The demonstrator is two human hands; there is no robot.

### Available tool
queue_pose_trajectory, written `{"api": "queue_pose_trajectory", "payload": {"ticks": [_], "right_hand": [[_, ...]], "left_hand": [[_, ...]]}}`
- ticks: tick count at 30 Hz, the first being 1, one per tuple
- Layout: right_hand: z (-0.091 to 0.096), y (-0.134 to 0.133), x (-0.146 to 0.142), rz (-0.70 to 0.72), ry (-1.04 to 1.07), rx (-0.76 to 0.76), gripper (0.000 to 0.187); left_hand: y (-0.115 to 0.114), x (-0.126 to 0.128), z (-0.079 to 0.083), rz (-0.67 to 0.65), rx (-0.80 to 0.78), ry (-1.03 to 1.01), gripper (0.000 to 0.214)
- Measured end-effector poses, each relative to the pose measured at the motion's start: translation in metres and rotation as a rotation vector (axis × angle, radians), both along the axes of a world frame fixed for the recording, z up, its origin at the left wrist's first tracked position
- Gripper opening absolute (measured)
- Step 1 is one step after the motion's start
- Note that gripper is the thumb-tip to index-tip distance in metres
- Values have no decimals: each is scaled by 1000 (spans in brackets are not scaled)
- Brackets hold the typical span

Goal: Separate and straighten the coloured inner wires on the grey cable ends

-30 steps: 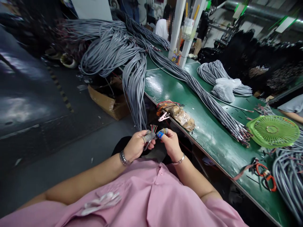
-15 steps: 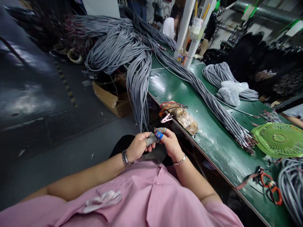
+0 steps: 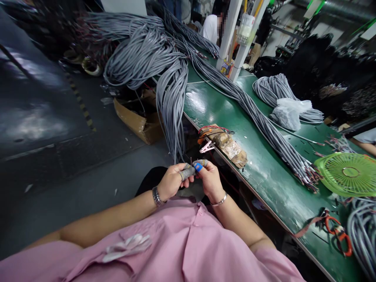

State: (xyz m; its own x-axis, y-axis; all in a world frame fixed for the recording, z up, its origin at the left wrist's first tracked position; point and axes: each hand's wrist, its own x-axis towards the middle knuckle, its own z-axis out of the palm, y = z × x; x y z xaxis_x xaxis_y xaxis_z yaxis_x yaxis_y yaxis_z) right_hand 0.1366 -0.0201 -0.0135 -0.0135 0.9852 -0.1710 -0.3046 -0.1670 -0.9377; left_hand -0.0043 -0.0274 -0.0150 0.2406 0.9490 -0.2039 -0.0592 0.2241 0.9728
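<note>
My left hand point(image 3: 172, 181) and my right hand point(image 3: 209, 179) meet in front of my chest, just off the green table's near edge. Both are closed in a pinch on the end of a grey cable point(image 3: 188, 171), whose thin coloured wires barely show between the fingertips. Grey tape wraps my left fingertips; a blue cot covers my right thumb tip. A thick hank of grey cables point(image 3: 172, 105) hangs off the table edge right above my hands.
Long grey cable bundles point(image 3: 258, 117) run across the green table point(image 3: 264, 172). A taped brown block with a pink clip point(image 3: 225, 143) sits near the edge. A green fan grille point(image 3: 348, 172), orange-handled cutters point(image 3: 336, 231), a plastic bag point(image 3: 289, 113), a cardboard box point(image 3: 138, 119) on the floor, and a seated person point(image 3: 213, 27) at the far end.
The spread coloured wires that stood up between my fingers a second ago are now pinched together and nearly hidden. My hands stayed in place; the view shifted slightly.
</note>
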Motion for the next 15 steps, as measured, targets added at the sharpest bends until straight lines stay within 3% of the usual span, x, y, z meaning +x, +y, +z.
{"api": "queue_pose_trajectory", "payload": {"ticks": [8,15], "right_hand": [[3,0,-1,49,24,-19,21],[-6,-1,0,24,-22,12,22]], "left_hand": [[-1,-2,-8,100,1,-61,23],[-1,-4,-11,151,10,-92,21]]}}
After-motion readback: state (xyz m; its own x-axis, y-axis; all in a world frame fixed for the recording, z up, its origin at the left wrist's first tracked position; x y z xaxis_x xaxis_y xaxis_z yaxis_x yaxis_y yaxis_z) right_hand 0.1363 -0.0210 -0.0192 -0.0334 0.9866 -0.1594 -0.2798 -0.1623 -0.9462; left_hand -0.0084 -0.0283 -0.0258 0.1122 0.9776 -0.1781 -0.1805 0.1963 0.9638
